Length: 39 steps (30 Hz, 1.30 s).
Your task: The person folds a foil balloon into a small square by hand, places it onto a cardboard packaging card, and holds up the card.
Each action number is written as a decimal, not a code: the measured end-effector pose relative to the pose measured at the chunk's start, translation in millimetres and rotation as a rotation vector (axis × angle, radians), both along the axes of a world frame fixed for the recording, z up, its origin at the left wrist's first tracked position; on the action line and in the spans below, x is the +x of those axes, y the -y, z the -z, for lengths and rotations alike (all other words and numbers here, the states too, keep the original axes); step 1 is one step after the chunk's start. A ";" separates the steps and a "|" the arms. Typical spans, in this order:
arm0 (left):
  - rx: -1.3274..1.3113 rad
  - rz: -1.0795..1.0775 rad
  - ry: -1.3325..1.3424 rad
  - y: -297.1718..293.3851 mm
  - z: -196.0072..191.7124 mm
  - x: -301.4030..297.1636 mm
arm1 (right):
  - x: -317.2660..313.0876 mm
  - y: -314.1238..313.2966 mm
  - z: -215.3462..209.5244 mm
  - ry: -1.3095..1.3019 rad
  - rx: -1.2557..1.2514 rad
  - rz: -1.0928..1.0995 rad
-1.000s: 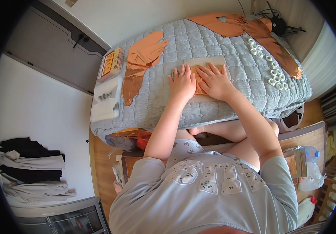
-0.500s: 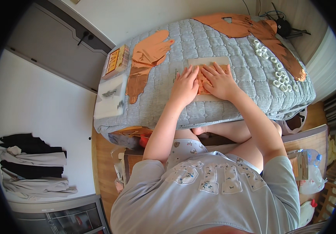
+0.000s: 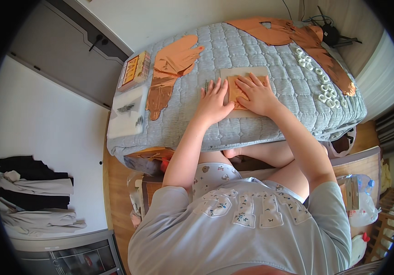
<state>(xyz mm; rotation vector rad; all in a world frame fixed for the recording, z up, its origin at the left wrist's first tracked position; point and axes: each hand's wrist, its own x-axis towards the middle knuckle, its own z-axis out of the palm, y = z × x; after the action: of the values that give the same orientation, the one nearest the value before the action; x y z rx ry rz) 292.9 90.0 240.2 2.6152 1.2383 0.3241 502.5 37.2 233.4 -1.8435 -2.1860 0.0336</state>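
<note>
A folded piece of shiny copper-orange foil [image 3: 233, 90] lies on a pale, flat sheet or sleeve [image 3: 246, 72] near the middle of the quilted mattress. My right hand [image 3: 258, 96] rests flat on the foil with its fingers spread. My left hand [image 3: 214, 102] is open just beside the foil's left edge, palm down, its thumb tip close to the foil's lower corner. Neither hand grips anything. Part of the foil is hidden under my right hand.
Flat copper foil balloons [image 3: 171, 59] lie on the left and along the far right [image 3: 270, 33]. White ring-shaped rolls [image 3: 328, 91] cluster at right. A colourful box [image 3: 135, 69] and clear plastic packages [image 3: 126, 112] sit at the left edge. A black router [image 3: 332, 34] stands behind.
My left hand has slid left off the foil, uncovering more of it, with fingers spreading. My right hand stays on the foil. The view has shifted slightly.
</note>
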 end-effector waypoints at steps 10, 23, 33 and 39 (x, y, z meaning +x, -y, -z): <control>-0.045 0.093 0.169 -0.6 -6.1 -7.6 | -1.0 0.3 0.3 0.012 0.012 0.013; 0.005 0.015 -0.079 4.3 -4.2 -9.6 | -30.1 -4.7 -4.2 -0.269 -0.032 0.016; -0.094 -0.016 0.115 -3.0 -13.2 -15.5 | -45.8 -15.6 -6.9 -0.457 -0.037 -0.021; 0.116 -0.024 -0.056 -26.6 -13.9 -17.5 | -51.1 -13.6 -9.9 -0.363 -0.052 -0.044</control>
<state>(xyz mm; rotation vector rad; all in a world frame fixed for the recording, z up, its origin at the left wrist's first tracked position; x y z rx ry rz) 275.4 116.6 254.0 2.7262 1.3075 0.3388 451.5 50.8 243.2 -1.6600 -1.9862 0.4039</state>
